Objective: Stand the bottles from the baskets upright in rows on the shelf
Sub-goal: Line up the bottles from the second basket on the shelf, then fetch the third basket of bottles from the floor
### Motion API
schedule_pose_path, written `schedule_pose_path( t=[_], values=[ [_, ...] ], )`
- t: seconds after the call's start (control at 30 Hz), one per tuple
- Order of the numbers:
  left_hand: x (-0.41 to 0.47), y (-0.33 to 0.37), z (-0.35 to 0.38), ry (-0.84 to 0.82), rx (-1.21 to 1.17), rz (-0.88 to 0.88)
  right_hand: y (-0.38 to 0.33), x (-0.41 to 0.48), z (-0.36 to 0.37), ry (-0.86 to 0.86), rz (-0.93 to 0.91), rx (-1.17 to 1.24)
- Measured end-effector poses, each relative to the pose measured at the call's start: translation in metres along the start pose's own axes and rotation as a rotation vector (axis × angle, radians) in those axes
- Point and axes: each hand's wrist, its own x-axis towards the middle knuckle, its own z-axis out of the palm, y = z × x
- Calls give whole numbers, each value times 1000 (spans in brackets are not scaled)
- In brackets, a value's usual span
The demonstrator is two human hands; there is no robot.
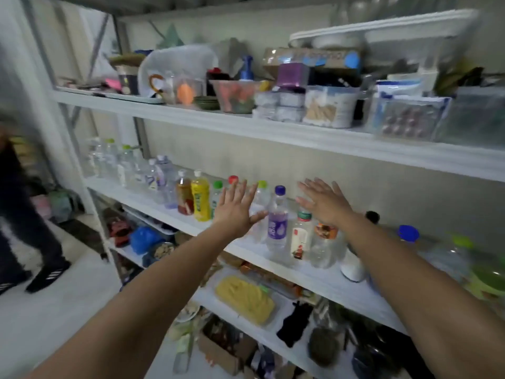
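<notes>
Several bottles stand upright along the white middle shelf [254,253]. Among them are a yellow bottle [200,199], an amber bottle [184,196], a clear bottle with a purple label and cap [277,220], and clear ones at the far left [109,162]. My left hand [236,210] is raised with fingers spread in front of the green-capped bottles, holding nothing. My right hand [323,202] is also spread flat, above a red-and-white labelled bottle [300,236] and an orange-labelled one [325,242]. No basket is visible.
The upper shelf [246,124] is crowded with bowls, boxes and plastic containers. Lower shelves hold a yellow sponge-like pack [244,298], a blue bag [143,239] and boxes. A person in dark trousers [24,228] stands at the left. A green bowl [489,274] sits at the right.
</notes>
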Motion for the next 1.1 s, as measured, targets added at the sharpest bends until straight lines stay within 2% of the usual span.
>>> schedule_pose_path(
  t=[0.2,0.43,0.67,0.87,0.97,1.1],
  values=[
    [-82,-185,-21,-25,62,-368,-208,73,29,-52,-361,-10],
    [-189,-308,-31,-66,111,-726,-395,106,66,-115,-752,20],
    [-240,-391,-16,-151,140,-986,-526,137,110,-114,-990,4],
    [-225,-477,6,-213,173,-1164,-618,196,142,-129,-1152,45],
    [-210,-518,9,-246,209,-1189,-667,230,150,-125,-1258,57],
    [-218,-575,12,-210,210,-1296,-728,279,161,-120,-1299,48]
  ],
)
